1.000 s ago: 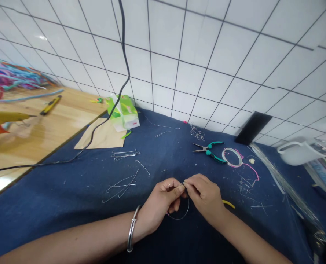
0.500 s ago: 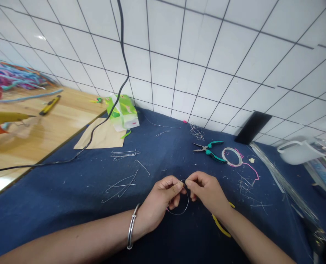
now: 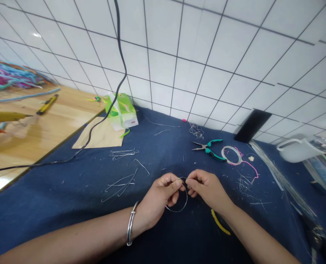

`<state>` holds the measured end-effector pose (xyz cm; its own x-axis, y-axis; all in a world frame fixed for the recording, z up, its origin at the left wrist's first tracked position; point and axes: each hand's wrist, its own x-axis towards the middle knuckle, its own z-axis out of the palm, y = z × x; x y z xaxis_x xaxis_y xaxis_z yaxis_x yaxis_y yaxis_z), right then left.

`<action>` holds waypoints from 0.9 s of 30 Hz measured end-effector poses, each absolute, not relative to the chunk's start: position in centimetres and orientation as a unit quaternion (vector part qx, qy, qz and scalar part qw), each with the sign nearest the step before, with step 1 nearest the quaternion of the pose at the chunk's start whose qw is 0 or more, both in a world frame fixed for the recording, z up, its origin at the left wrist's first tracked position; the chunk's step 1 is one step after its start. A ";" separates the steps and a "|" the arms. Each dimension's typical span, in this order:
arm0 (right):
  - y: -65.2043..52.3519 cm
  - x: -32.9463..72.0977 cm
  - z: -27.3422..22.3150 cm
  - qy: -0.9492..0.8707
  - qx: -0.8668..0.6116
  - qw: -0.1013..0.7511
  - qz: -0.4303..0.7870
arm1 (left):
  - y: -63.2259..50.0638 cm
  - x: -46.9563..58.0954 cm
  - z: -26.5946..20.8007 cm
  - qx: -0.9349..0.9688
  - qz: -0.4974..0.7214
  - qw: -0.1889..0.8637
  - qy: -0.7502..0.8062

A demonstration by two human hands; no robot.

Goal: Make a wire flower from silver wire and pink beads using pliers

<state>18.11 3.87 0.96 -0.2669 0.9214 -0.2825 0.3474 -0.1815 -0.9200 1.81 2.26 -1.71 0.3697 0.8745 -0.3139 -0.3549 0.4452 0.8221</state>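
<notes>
Presently, both hands are at work on a thin wire loop (image 3: 176, 211) above the dark blue cloth (image 3: 69, 198). Left hand (image 3: 158, 200): thumb and forefinger pinched together on the wire, remaining fingers curled in underneath. Right hand (image 3: 208, 189): thumb and forefinger likewise closed to a pinch, apparently on the wire near the top of the curve; the exact grip is too small to make out. Technique, in my judgement: keep the left pinch firm as the anchor, let the right fingertips make small, even movements close to that anchor, and avoid pulling sideways, since wire this thin would probably kink or lose its round curve. Fingertips should be kept clear of any cut end. Position: the top of the loop spans the short gap between the two pinches; the rest bows down below the fingertips, between the hands, and swings back under the left hand, where the curled fingers hide its course. Whether the ring is closed cannot be told. Teal-handled pliers (image 3: 205, 147) lie beyond the right hand, apart from it, jaws parted.
</notes>
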 end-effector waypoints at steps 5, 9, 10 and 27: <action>3.7 17.7 0.5 -0.552 -0.552 0.309 0.543 | 2.2 1.9 -1.6 0.328 0.412 0.756 0.389; 4.0 17.9 0.6 -0.541 -0.535 0.296 0.577 | 2.3 1.8 -1.6 0.322 0.413 0.757 0.391; 4.0 18.0 0.7 -0.544 -0.533 0.291 0.580 | 2.3 1.8 -1.6 0.323 0.413 0.756 0.391; 3.6 17.6 0.4 -0.502 -0.515 0.325 0.614 | 2.5 1.8 -1.6 0.327 0.419 0.753 0.388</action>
